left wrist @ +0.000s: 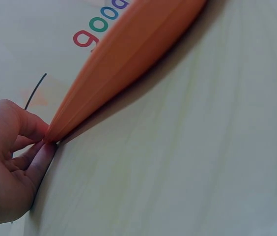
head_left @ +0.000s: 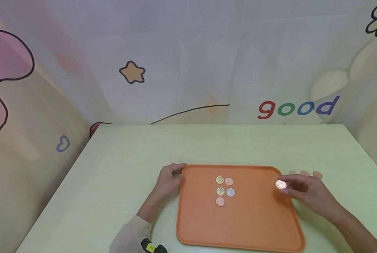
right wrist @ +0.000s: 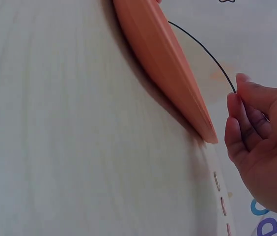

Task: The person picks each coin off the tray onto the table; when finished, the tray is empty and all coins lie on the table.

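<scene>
An orange tray (head_left: pixel 254 218) lies on the table, with several coins in two short columns on its left-centre part: gold coins (head_left: pixel 220 191), pinkish copper coins (head_left: pixel 220 201) and a silver coin (head_left: pixel 230 192). My left hand (head_left: pixel 167 181) holds the tray's far left corner; the left wrist view shows its fingers pinching the tray rim (left wrist: pixel 104 73). Above the tray's right edge, my right hand (head_left: pixel 311 191) pinches a shiny, pale copper coin (head_left: pixel 281 184) between thumb and fingers. In the right wrist view the hand (right wrist: pixel 266 132) hides that coin.
Three more coins (head_left: pixel 305 173) lie in a row on the pale green table (head_left: pixel 137 147), beyond the right hand and partly hidden by it. A printed curtain (head_left: pixel 188 52) hangs behind the table. A black device (head_left: pixel 153 247) is by the left sleeve.
</scene>
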Demonstrator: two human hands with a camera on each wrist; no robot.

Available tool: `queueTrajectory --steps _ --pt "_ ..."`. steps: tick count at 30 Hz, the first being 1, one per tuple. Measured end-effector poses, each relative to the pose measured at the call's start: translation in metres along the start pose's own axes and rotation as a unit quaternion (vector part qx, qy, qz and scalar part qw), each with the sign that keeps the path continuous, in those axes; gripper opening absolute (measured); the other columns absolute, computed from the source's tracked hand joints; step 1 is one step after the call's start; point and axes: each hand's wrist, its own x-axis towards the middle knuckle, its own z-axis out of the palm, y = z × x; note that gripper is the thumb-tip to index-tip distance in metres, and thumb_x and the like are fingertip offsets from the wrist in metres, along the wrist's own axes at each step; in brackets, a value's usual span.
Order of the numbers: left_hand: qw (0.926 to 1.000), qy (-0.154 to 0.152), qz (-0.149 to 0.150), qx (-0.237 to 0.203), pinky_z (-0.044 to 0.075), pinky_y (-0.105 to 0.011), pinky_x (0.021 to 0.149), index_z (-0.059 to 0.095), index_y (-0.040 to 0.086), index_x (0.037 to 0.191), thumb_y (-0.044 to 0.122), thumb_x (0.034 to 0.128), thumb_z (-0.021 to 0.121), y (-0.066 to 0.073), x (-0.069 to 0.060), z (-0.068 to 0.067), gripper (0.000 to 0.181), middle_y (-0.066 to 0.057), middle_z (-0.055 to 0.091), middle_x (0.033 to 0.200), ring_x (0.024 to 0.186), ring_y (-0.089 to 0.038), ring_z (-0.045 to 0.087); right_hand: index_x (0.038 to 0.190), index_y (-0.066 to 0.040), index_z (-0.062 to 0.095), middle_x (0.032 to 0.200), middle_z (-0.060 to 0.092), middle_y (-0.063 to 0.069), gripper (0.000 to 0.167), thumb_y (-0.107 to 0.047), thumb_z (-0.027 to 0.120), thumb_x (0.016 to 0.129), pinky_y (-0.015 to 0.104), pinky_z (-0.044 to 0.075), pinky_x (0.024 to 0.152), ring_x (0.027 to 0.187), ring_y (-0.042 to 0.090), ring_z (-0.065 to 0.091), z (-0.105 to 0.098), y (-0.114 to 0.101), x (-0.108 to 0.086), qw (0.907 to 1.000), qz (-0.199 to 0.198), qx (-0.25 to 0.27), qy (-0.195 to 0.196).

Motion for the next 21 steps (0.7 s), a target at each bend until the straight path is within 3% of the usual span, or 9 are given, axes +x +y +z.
queueTrajectory --steps 7,11,17,21 --pt "1.0 -0.005 0.001 0.0 0.045 -0.052 0.109 0.069 -0.001 0.128 -0.005 0.0807 0.059 0.002 -0.002 -0.001 0.048 -0.017 0.072 0.12 0.123 -0.035 0.062 0.111 -0.004 0.076 0.093 0.059 -0.022 0.029 0.003 0.076 0.083 0.007 0.049 0.071 0.084 -0.012 0.061 -0.012 0.011 -0.009 0.9987 -0.021 -0.01 0.044" --pt "0.9999 -0.012 0.005 -0.007 0.045 -0.053 0.109 0.068 -0.002 0.129 -0.005 0.0814 0.059 0.003 -0.002 -0.001 0.049 -0.016 0.071 0.12 0.122 -0.034 0.063 0.113 -0.005 0.077 0.1 0.061 -0.037 0.029 0.001 0.076 0.085 0.005 0.05 0.071 0.087 -0.018 0.058 -0.021 0.018 -0.014 0.9981 -0.006 -0.028 0.055" --pt "0.9999 -0.013 0.011 -0.003 0.045 -0.053 0.109 0.068 -0.001 0.13 -0.005 0.0813 0.059 0.001 -0.002 -0.002 0.049 -0.016 0.071 0.12 0.122 -0.034 0.063 0.108 -0.009 0.079 0.079 0.067 -0.026 0.026 0.001 0.078 0.084 0.003 0.047 0.068 0.085 -0.021 0.055 -0.031 0.029 -0.017 0.997 0.017 -0.041 0.063" --pt "0.9999 -0.013 0.01 -0.001 0.045 -0.053 0.109 0.067 -0.001 0.13 -0.004 0.0815 0.059 0.001 -0.002 -0.002 0.049 -0.016 0.071 0.12 0.122 -0.034 0.063 0.108 -0.01 0.079 0.079 0.068 -0.027 0.029 0.004 0.077 0.083 0.003 0.047 0.069 0.089 -0.025 0.055 -0.034 0.034 -0.018 0.9971 0.014 -0.035 0.066"
